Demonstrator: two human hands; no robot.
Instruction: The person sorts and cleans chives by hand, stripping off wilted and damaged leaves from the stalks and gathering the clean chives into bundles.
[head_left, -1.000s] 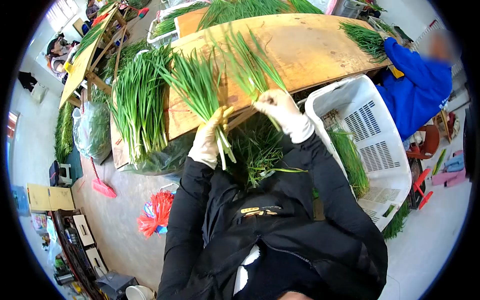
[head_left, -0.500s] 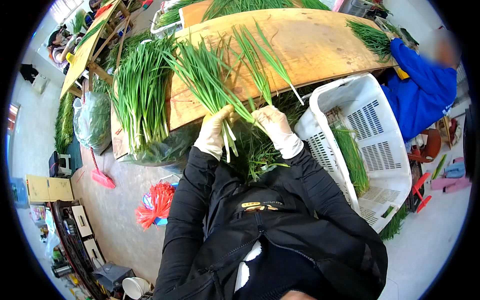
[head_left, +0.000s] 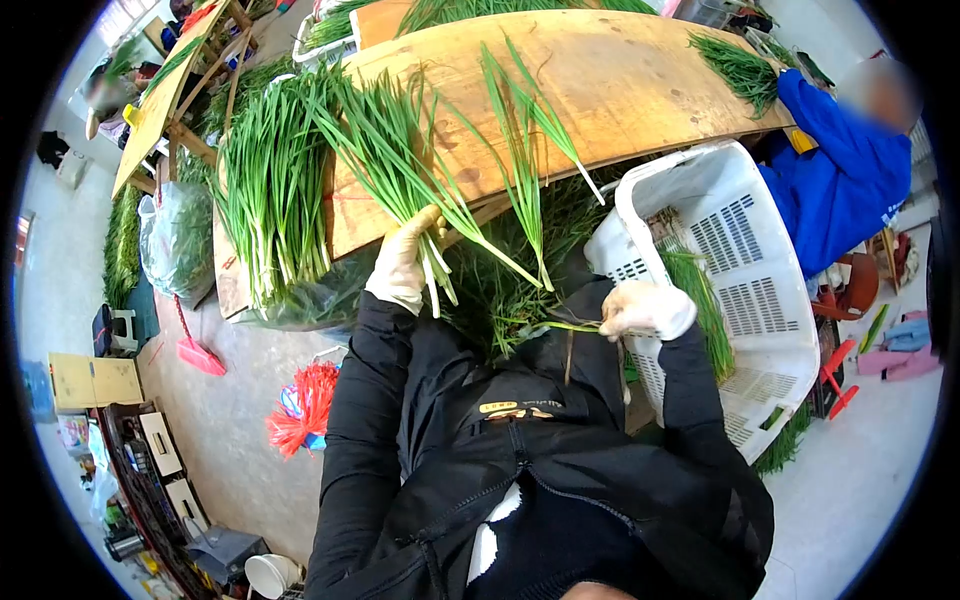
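Observation:
My gloved left hand [head_left: 402, 262] is closed around the white stems of a bunch of garlic chives [head_left: 385, 150], whose green leaves spread over the table edge. My gloved right hand [head_left: 640, 308] is beside the white basket, fingers pinched on a thin chive leaf [head_left: 572, 326] that points left over my lap. A large pile of chives [head_left: 275, 180] lies just left of the held bunch, stems toward me. Some loose chives [head_left: 520, 165] lie to the right of the bunch, their stems hanging past the table edge.
The wooden table [head_left: 600, 80] curves across the front. A white plastic basket [head_left: 765, 300] with chives inside stands at my right. Beyond it sits a person in blue [head_left: 850, 170]. On the floor are a pink broom [head_left: 200, 357] and red plastic strands [head_left: 308, 405].
My right hand has moved from beside my left hand down and right toward the basket, now with a thin leaf in its fingers. The left hand still grips the bunch, slightly further left.

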